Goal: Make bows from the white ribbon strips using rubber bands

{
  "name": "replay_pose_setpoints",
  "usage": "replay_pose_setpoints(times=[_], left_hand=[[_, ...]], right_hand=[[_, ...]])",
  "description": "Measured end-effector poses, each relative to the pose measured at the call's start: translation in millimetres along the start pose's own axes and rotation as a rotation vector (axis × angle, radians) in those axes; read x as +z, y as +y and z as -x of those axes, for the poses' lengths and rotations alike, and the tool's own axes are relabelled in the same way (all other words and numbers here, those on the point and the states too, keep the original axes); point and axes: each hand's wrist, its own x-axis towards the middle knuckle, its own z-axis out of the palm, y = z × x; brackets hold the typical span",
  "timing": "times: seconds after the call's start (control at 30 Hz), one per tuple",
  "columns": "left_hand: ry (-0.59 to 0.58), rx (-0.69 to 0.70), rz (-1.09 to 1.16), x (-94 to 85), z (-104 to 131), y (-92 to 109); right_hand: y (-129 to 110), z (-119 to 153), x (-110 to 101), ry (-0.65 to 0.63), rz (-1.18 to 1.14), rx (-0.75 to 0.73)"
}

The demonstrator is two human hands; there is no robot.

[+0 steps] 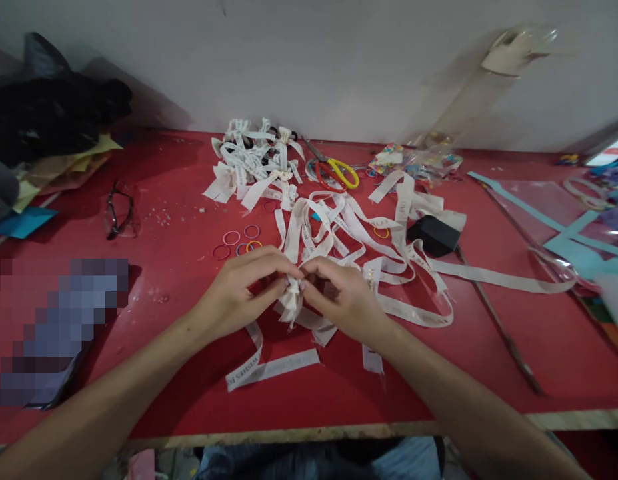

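Between my two hands is a gathered white ribbon [290, 303], its loose ends fanning out below the fingertips. My left hand [241, 283] pinches it from the left, thumb against the forefinger. From the right, my right hand [341, 290] pinches the same bunched part, and the fingertips of both hands nearly meet. Behind them lies a tangle of long printed white ribbon [349, 220]. A folded strip of printed ribbon [273, 370] rests nearer the table's front edge. Several coloured elastic bands [231, 238] lie just beyond my left hand.
Tied white ribbon pieces [259, 157] are heaped at the back, beside scissors [343, 173] with yellow and red handles. Eyeglasses [119, 210] and a dark, blurred-out device [83, 320] lie left. A black block [433, 235], a thin rod [503, 327] and plastic packaging [529, 207] are right.
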Motion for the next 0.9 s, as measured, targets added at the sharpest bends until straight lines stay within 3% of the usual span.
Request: replay_pose_setpoints(times=[0.9], left_hand=[[-0.035, -0.007, -0.062, 1.5, 1.3, -3.0]], right_hand=[[2.2, 0.4, 0.1, -0.009, 0.037, 0.033]])
